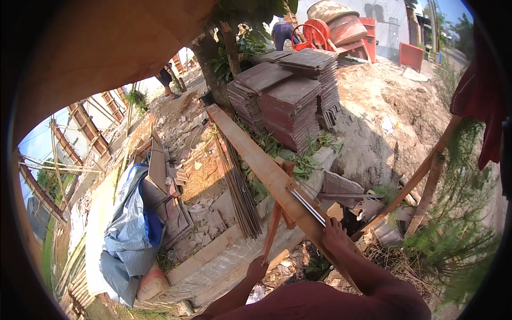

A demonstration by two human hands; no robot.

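Note:
A long wooden plank (256, 156) runs slantwise from the far middle toward my body, propped on a wooden support. On its near part lies a narrow, shiny metal bar (308, 206). My right hand (337, 238) rests on the plank, its fingers closed at the near end of that bar; the exact grip is partly hidden. Lower and to the left, my left hand (257, 269) is closed at the bottom end of a reddish wooden strut (271, 233), which slants up to the plank. A bundle of thin steel rods (237, 189) lies just left of the plank.
Stacked reddish-brown roof tiles (290, 109) stand beyond the plank, with a concrete mixer (346, 29) behind. A blue-grey tarp (128, 234) covers things at left. Rubble surrounds a low concrete ledge (213, 266). Wooden poles (413, 178) lean at right. Two people are farther off.

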